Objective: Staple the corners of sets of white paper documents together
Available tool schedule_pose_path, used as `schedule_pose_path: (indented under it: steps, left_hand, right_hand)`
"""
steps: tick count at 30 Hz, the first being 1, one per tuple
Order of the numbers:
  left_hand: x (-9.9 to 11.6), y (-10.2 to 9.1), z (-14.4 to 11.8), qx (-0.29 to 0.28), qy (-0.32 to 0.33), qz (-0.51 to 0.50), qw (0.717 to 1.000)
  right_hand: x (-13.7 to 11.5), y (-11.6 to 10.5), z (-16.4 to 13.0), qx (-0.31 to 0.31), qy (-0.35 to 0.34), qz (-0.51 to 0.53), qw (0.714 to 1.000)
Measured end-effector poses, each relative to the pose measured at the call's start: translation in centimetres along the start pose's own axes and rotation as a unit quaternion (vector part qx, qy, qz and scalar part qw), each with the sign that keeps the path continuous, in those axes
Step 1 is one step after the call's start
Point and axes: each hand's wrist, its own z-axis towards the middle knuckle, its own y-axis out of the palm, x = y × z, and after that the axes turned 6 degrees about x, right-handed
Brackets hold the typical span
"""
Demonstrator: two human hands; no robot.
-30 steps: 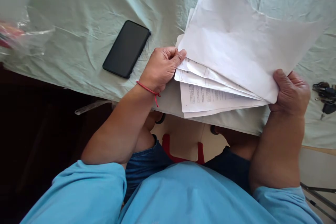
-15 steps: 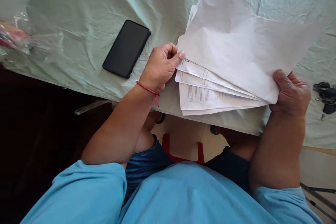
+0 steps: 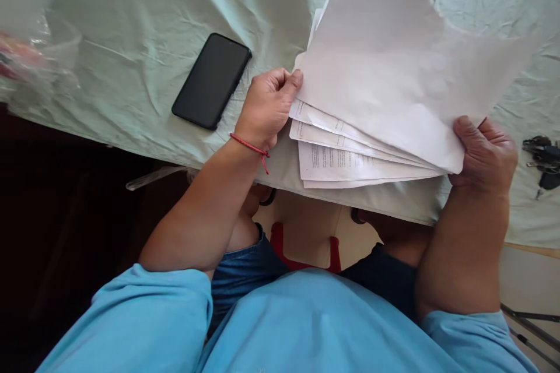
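A fanned stack of paper sheets (image 3: 376, 64) is held up over the cloth, its top sheet blank and bent upward at the far side. My left hand (image 3: 269, 102), with a red cord at the wrist, pinches the left edge of the upper sheets between thumb and fingers. Closed on the near right corner is my right hand (image 3: 487, 151), thumb on top and fingers mostly hidden beneath. Printed sheets (image 3: 332, 160) with lines of text show below the top one, spread apart at the left. A black phone (image 3: 212, 80) lies left of my left hand.
A pale green cloth (image 3: 144, 29) covers the table, wrinkled in places. Clear plastic wrapping (image 3: 48, 58) with something reddish in it lies at the far left. A bunch of keys (image 3: 545, 163) sits at the right edge. A red stool part (image 3: 301, 262) shows between my legs.
My left hand has shifted slightly left with the paper edges. The top sheet's raised part has moved a little and now hides more of the sheets behind. My right hand stays nearly still.
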Motion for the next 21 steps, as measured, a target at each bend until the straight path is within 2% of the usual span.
schedule_pose_path:
  steps: [4,12,17,21]
  left_hand:
    - [1.0,0.4,-0.1,0.032,-0.024,0.006,0.999]
    - [0.4,-0.4,-0.4,-0.01,0.039,0.049,0.998]
    - [1.5,-0.4,-1.0,-0.02,0.036,0.029,0.999]
    - [1.9,-0.9,-1.2,-0.051,0.026,0.042,0.998]
  right_hand:
    - [-0.2,0.2,-0.2,-0.006,0.005,-0.004,1.0]
    - [-0.5,0.4,-0.4,-0.026,0.028,-0.02,0.999]
    - [-0.6,0.2,-0.1,-0.038,0.034,-0.025,0.998]
    - [-0.5,-0.6,0.6,-0.026,0.049,-0.036,0.998]
